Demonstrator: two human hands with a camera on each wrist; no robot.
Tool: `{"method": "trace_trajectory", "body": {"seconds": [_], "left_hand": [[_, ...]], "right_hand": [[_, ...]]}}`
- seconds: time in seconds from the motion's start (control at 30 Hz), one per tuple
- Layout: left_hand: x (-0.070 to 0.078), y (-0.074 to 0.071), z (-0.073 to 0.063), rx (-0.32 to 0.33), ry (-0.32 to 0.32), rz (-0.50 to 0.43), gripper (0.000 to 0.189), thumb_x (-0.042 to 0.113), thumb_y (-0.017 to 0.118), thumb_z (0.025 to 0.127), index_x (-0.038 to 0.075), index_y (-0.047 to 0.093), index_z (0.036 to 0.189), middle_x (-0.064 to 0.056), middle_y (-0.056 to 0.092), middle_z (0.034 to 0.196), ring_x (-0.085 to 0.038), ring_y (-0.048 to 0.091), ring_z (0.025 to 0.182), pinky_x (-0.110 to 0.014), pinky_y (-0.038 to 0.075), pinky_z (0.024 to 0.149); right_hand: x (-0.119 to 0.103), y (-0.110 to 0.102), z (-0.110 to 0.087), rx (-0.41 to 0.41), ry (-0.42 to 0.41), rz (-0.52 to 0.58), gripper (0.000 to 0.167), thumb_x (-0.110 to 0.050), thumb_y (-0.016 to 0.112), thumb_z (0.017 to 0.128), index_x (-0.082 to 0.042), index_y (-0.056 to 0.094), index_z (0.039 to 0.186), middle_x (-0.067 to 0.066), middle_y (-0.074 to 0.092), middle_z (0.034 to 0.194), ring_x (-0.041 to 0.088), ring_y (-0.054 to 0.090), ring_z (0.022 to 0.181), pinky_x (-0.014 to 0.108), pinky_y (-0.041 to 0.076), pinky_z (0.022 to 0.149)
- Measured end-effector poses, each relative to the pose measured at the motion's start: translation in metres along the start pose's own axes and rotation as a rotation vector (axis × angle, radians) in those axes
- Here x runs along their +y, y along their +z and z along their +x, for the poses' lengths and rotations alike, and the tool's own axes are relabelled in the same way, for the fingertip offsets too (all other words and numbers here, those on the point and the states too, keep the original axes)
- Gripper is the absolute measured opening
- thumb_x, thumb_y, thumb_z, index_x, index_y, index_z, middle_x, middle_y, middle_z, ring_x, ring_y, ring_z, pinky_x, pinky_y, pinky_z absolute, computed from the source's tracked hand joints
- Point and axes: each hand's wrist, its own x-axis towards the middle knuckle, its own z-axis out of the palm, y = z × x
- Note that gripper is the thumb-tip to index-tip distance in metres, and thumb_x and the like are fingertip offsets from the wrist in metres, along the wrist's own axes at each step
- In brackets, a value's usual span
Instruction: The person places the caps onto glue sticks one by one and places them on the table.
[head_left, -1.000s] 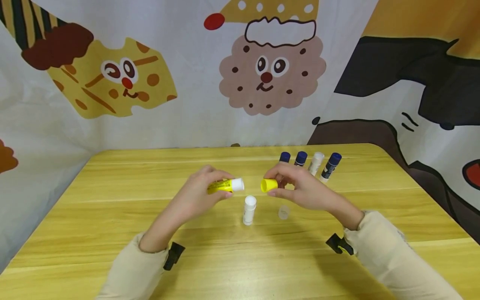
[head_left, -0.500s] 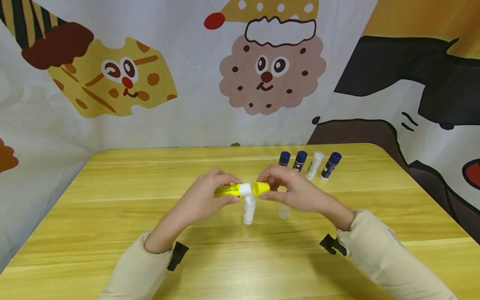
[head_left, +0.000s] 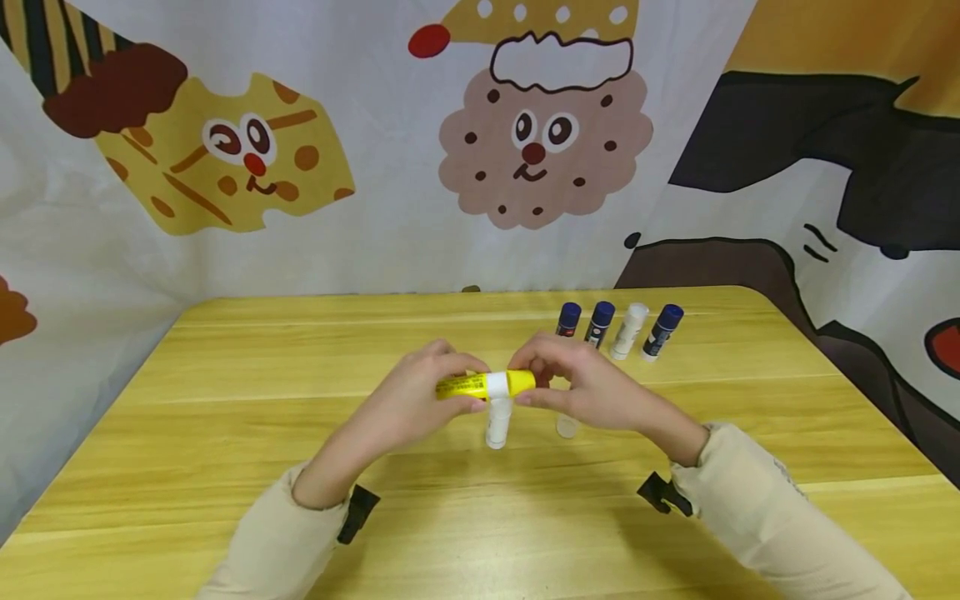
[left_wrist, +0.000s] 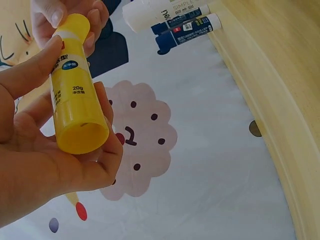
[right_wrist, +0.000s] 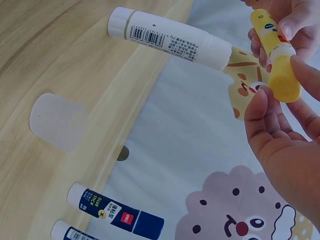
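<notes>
My left hand (head_left: pixel 411 389) grips a yellow glue stick (left_wrist: pixel 77 100) by its barrel, holding it sideways above the table. In my right hand (head_left: pixel 587 375), thumb and fingers pinch the yellow cap (right_wrist: pixel 284 82). The cap's mouth meets the glue stick's white neck (head_left: pixel 497 384), and a white band still shows between cap and barrel. Just below them an uncapped white glue stick (head_left: pixel 497 427) stands upright on the table, its top overlapped by the yellow one in the head view. A translucent cap (right_wrist: pixel 58 121) stands on the table to its right.
Several glue sticks stand in a row at the back right: a blue-capped one (head_left: pixel 568 318), another blue-capped one (head_left: pixel 600 322), a white one (head_left: pixel 629 331) and a dark blue one (head_left: pixel 663 332). Behind the wooden table (head_left: pixel 247 400) hangs a printed cloth (head_left: pixel 390 167).
Both hands have come together. The right hand has moved left, bringing the cap from apart onto the glue stick's white neck; the left has shifted slightly right.
</notes>
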Motion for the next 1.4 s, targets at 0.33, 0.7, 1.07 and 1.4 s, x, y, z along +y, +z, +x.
{"method": "trace_trajectory", "body": {"seconds": [0.33, 0.7, 1.07, 1.4], "left_hand": [[0.0018, 0.0003, 0.0021, -0.009, 0.039, -0.008, 0.025, 0.011, 0.071, 0.079, 0.008, 0.066, 0.103, -0.002, 0.063, 0.095, -0.014, 0.052, 0.077, -0.030, 0.044, 0.068], [0.0009, 0.0007, 0.0037, -0.024, 0.081, 0.000, 0.025, 0.011, 0.071, 0.079, 0.007, 0.066, 0.103, -0.001, 0.064, 0.093, -0.013, 0.052, 0.077, -0.030, 0.044, 0.069], [0.0014, 0.0005, 0.0029, -0.047, 0.119, 0.036, 0.026, 0.014, 0.069, 0.081, 0.006, 0.065, 0.106, -0.001, 0.064, 0.095, -0.015, 0.053, 0.082, -0.033, 0.043, 0.074], [0.0019, 0.0004, 0.0017, -0.059, 0.133, 0.042, 0.028, 0.014, 0.069, 0.081, 0.004, 0.065, 0.107, -0.001, 0.063, 0.093, -0.013, 0.051, 0.079, -0.030, 0.042, 0.071]], "right_hand": [[-0.0008, 0.0006, -0.0009, 0.013, -0.030, 0.011, 0.023, 0.000, 0.068, 0.080, -0.005, 0.059, 0.100, 0.000, 0.054, 0.089, 0.014, 0.052, 0.072, 0.028, 0.050, 0.064], [-0.0001, 0.0028, -0.0012, 0.018, -0.056, 0.042, 0.023, 0.003, 0.067, 0.079, -0.003, 0.058, 0.100, 0.002, 0.054, 0.091, 0.014, 0.051, 0.072, 0.029, 0.050, 0.064], [0.0001, 0.0069, -0.0016, 0.010, -0.077, 0.079, 0.021, 0.003, 0.065, 0.081, -0.003, 0.057, 0.100, 0.004, 0.051, 0.091, 0.015, 0.049, 0.070, 0.029, 0.050, 0.062], [-0.0018, 0.0099, -0.0024, 0.014, -0.087, 0.093, 0.022, 0.005, 0.065, 0.080, -0.002, 0.056, 0.099, 0.004, 0.053, 0.091, 0.015, 0.050, 0.070, 0.028, 0.050, 0.061]]}}
